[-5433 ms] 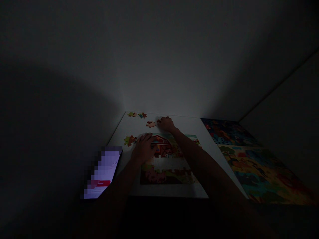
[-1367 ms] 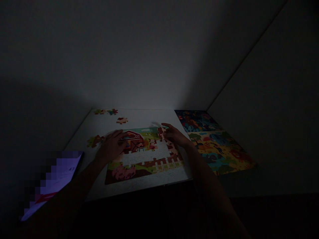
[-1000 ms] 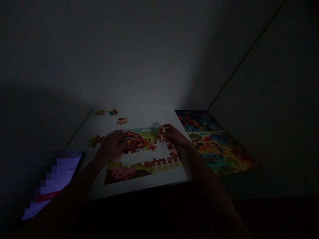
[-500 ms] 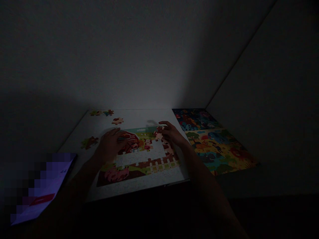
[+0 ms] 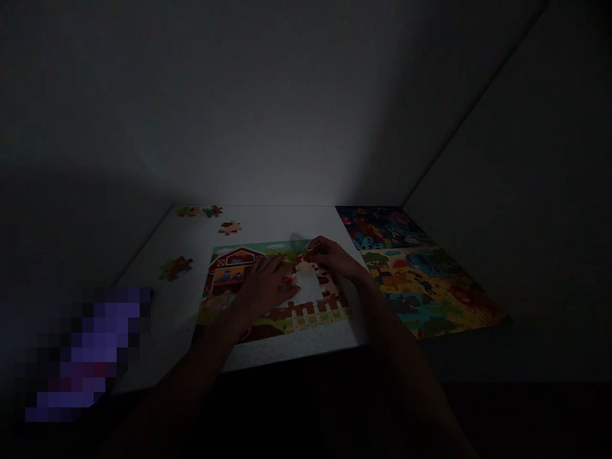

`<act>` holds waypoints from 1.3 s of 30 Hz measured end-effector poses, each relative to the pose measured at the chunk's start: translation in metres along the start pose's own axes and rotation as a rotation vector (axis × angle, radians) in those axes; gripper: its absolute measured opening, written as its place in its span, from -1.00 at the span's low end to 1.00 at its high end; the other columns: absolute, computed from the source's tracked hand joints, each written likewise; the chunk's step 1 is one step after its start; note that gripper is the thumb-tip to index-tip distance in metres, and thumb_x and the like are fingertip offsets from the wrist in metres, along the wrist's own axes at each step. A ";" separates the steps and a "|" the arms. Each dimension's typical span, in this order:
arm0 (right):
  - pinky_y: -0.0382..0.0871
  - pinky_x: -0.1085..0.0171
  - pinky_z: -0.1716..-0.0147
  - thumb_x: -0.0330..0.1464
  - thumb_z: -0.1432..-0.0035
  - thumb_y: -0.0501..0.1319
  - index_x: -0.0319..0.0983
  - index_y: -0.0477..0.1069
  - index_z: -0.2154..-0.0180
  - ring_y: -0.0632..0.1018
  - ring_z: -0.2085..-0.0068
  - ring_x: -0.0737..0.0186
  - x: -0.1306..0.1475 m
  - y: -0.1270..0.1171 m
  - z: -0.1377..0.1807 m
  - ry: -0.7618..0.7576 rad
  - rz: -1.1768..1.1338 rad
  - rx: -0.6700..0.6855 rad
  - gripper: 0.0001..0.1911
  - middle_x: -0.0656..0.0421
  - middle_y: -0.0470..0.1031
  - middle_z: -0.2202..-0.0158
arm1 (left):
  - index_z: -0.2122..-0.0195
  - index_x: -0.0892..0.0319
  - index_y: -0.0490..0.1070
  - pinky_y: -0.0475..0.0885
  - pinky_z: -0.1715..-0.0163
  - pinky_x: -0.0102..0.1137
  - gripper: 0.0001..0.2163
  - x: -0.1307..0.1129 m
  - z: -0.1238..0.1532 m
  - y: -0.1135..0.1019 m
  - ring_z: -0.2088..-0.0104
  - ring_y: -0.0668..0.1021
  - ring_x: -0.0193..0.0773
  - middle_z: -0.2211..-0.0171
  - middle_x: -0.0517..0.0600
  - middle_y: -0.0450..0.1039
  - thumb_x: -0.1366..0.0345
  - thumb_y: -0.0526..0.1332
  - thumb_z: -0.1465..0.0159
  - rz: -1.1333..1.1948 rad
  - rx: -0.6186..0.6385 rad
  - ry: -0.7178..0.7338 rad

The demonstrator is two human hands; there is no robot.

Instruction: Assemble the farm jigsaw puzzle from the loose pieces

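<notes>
A farm jigsaw puzzle [image 5: 301, 319], with a red barn and a white fence, lies partly assembled on the white table, a gap at its middle. My right hand [image 5: 335, 258] pinches a pinkish puzzle piece [image 5: 303, 265] at the upper edge of that gap. Over the middle of the puzzle rests my left hand [image 5: 265, 287], its fingers spread and covering part of the picture beside the gap. Whether any piece lies under the left palm is hidden.
Several loose pieces lie to the left and back, among them a brown-and-pink piece [image 5: 230, 227] and a green-brown cluster [image 5: 176, 268]. On the right are a dark puzzle picture [image 5: 382, 228] and a yellow safari puzzle [image 5: 430, 287]. A pixelated lit screen [image 5: 95, 350] is at left; walls stand behind.
My left hand has moved right, from the barn to the puzzle's middle. My right hand has lowered the pinched piece slightly toward the gap. The view has shifted a little.
</notes>
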State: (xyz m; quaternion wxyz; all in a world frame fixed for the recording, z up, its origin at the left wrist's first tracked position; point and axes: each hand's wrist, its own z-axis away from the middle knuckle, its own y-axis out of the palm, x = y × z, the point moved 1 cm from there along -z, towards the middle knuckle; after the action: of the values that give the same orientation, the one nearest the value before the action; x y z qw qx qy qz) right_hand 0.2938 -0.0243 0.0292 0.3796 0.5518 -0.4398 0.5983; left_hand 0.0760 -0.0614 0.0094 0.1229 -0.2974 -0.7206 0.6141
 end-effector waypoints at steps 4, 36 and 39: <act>0.28 0.37 0.46 -0.28 0.10 0.37 -0.20 0.29 0.32 0.46 0.39 0.32 0.001 0.002 0.001 0.044 0.044 0.048 -0.67 0.25 0.46 0.38 | -0.14 0.07 0.36 0.18 -0.23 -0.01 -0.63 0.001 0.003 0.004 -0.20 0.35 -0.02 -0.21 0.09 0.31 0.12 0.12 -0.34 0.027 -0.057 0.005; 0.32 0.36 0.47 -0.24 0.01 0.32 -0.26 0.43 0.32 0.43 0.42 0.35 -0.004 0.004 0.004 0.103 0.249 0.132 -0.76 0.22 0.44 0.41 | 0.02 0.07 0.47 0.27 -0.18 -0.11 -0.75 0.006 0.002 0.009 -0.12 0.41 -0.11 -0.09 0.03 0.42 0.21 0.23 -0.29 0.208 -0.130 0.061; 0.29 0.39 0.53 -0.22 0.01 0.32 -0.26 0.44 0.30 0.42 0.45 0.36 -0.008 0.003 0.003 0.102 0.260 0.135 -0.73 0.23 0.43 0.44 | 0.04 0.09 0.48 0.28 -0.17 -0.11 -0.76 0.006 0.002 0.010 -0.12 0.42 -0.10 -0.09 0.03 0.43 0.22 0.24 -0.28 0.216 -0.138 0.068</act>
State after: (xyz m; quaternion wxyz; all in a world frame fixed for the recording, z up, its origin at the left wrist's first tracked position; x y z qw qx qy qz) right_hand 0.2932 -0.0282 0.0211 0.2829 0.4834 -0.4466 0.6977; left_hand 0.0727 -0.0589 -0.0021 0.0597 -0.4017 -0.7204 0.5622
